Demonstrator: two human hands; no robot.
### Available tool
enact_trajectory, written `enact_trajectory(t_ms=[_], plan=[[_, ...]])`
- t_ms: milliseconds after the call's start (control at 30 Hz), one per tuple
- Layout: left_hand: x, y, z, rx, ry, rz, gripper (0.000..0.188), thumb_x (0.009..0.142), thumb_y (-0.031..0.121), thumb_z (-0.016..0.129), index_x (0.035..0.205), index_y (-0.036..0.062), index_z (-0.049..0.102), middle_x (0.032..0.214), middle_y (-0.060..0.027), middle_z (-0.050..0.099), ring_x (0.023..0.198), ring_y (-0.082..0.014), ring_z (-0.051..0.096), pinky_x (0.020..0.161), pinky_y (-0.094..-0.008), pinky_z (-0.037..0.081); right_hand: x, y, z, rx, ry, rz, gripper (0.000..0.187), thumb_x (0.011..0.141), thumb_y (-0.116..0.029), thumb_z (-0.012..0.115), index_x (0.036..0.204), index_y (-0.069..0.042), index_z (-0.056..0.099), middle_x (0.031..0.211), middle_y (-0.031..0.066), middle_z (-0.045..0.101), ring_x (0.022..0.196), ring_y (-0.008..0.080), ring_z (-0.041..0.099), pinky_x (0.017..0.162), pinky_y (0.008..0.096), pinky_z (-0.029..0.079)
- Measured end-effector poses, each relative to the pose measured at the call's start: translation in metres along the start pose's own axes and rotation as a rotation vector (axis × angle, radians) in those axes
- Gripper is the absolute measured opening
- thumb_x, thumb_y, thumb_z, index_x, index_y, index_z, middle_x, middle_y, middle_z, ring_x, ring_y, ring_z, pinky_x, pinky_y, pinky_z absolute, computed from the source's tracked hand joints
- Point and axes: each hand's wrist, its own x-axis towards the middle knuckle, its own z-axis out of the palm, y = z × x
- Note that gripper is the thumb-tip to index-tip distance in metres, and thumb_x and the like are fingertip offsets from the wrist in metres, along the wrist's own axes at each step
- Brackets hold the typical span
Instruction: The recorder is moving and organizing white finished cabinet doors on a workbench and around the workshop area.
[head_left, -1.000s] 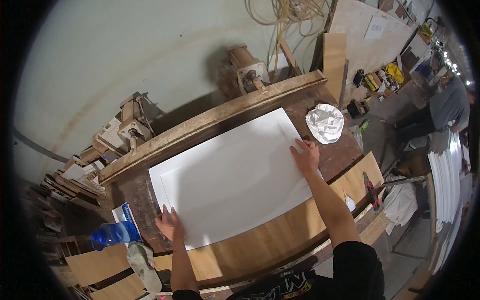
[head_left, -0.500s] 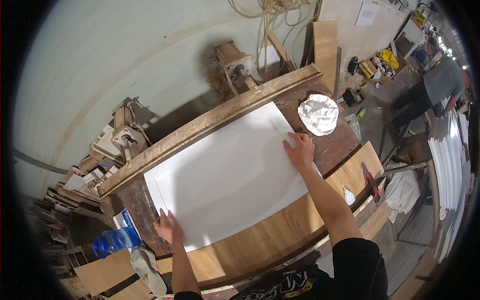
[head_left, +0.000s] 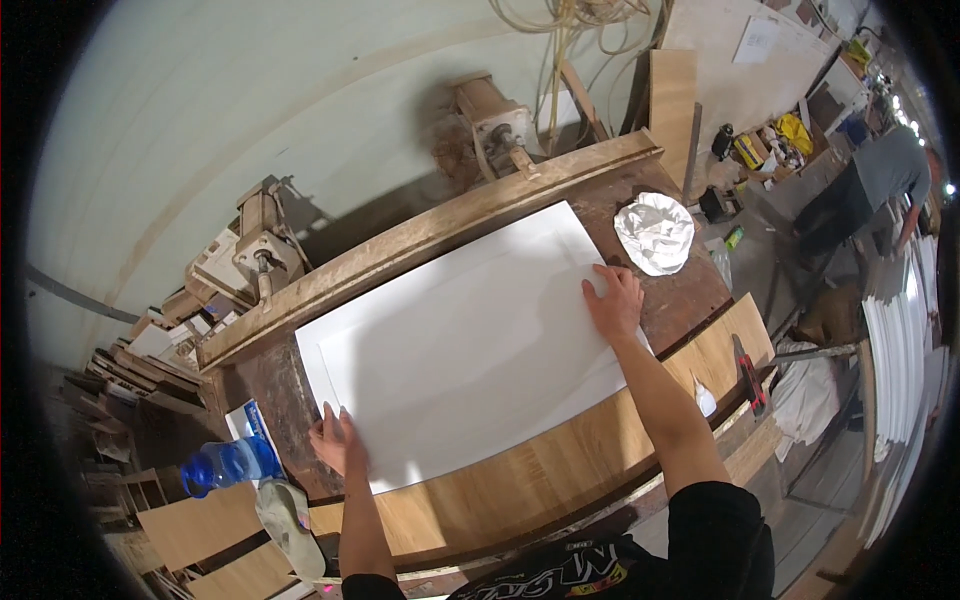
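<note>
A white rectangular panel with a shallow raised border lies flat on the workbench, partly over a strip of wood-grain board. My left hand is closed on the panel's left edge near the close corner, thumb over the top. At the opposite short edge, my right hand grips the panel with its thumb on the face. The undersides of the panel and some fingertips are hidden. Beyond my right hand sits a crumpled white cloth-like bundle. A small white squeeze bottle and a red utility knife lie right of my right forearm.
Along the bench's far side runs a wooden beam, backed by two dusty cylinder clamps. A blue water jug stands at the left. White strips are stacked at the far right, near another person.
The whole view has shifted slightly, with most of the bench appearing farther right. The panel seems a touch closer to the far beam. Both hands keep their hold on its edges.
</note>
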Motion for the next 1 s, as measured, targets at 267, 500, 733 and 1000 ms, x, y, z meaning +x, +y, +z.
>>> enact_trajectory(t_ms=[267,500,733,1000], plan=[[-0.001,-0.004,-0.001,0.016,0.006,0.028,0.047,0.095,0.041,0.063,0.137,0.0198,0.064,0.121,-0.0125,0.052,0.119,-0.0311,0.049,0.108,-0.0469,0.035,-0.001,0.0,0.006,-0.023,0.018,-0.044,0.037,0.082,-0.03,0.076,0.116,-0.02,0.067,0.119,0.002,0.057,0.115,0.0266,0.053,0.098,0.0439,0.04],[0.001,0.0,0.001,0.001,-0.014,0.018,0.049,0.095,0.045,0.061,0.137,0.02,0.064,0.122,-0.0118,0.052,0.119,-0.0309,0.048,0.108,-0.0475,0.035,0.001,-0.001,-0.001,-0.033,-0.034,-0.011,0.038,0.084,-0.031,0.075,0.119,-0.019,0.065,0.12,0.0047,0.057,0.12,0.0267,0.051,0.102,0.0436,0.039],[-0.001,-0.011,-0.004,-0.009,0.115,0.082,0.045,0.092,0.034,0.068,0.132,0.0141,0.067,0.113,-0.0178,0.058,0.105,-0.0346,0.057,0.095,-0.0468,0.046,0.0,0.001,0.014,0.021,0.024,-0.089,0.036,0.083,-0.028,0.076,0.115,-0.017,0.069,0.117,0.0088,0.063,0.111,0.0315,0.058,0.096,0.046,0.045],[0.003,-0.004,-0.001,0.009,0.05,0.015,0.044,0.092,0.042,0.067,0.132,0.0241,0.068,0.116,-0.0129,0.057,0.113,-0.031,0.052,0.106,-0.0468,0.036,-0.002,-0.004,0.004,-0.102,0.012,-0.037,0.036,0.087,-0.03,0.073,0.12,-0.019,0.065,0.123,0.008,0.06,0.121,0.0316,0.053,0.101,0.0482,0.043]])
